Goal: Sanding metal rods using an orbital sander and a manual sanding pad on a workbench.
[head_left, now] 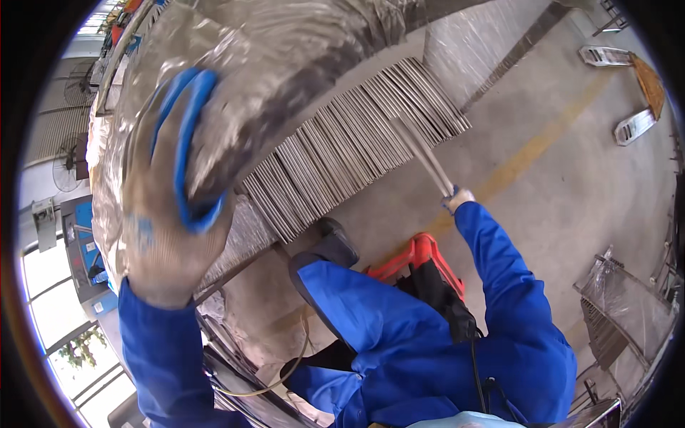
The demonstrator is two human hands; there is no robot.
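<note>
My left hand (168, 192), in a grey knit glove with blue coating, is raised close to the camera. Its thumb and long fingers curve around the edge of a crinkled clear plastic sheet (250, 68), which bulges up across the upper left. Off to the right, my right hand (457, 200) is closed on the near end of slim metal bars (422, 153), apparently a pair. Their far end reaches over the edge of a long row of similar metal bars (357, 135), laid side by side below the plastic.
A red plastic stool (421, 257) stands beside my leg. More clear film (471, 50) hangs past the row's far end. A pallet truck's forks (635, 128) lie at the far right, and a film-wrapped rack (617, 307) stands at the lower right. Yellow tape (535, 153) crosses the floor.
</note>
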